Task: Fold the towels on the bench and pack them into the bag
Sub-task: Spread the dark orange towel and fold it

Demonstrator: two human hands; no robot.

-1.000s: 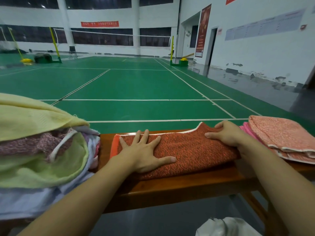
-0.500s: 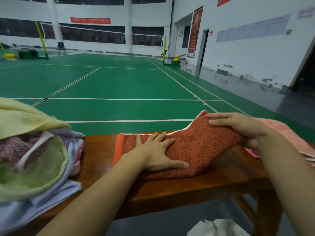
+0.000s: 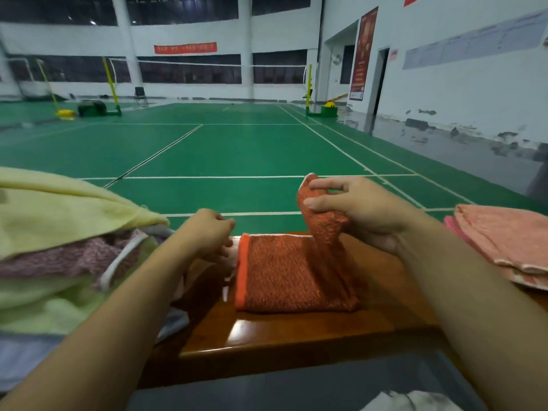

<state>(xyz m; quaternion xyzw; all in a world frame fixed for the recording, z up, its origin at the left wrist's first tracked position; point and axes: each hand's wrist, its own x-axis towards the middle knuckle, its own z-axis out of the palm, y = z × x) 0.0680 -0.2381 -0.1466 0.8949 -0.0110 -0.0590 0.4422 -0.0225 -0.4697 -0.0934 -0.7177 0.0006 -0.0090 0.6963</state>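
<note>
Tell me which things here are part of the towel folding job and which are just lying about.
Part of the job:
orange towel, pinched by right hand
left hand
towel heap
folded pink towels
bench

Lying about:
net posts
chair
red banner
</note>
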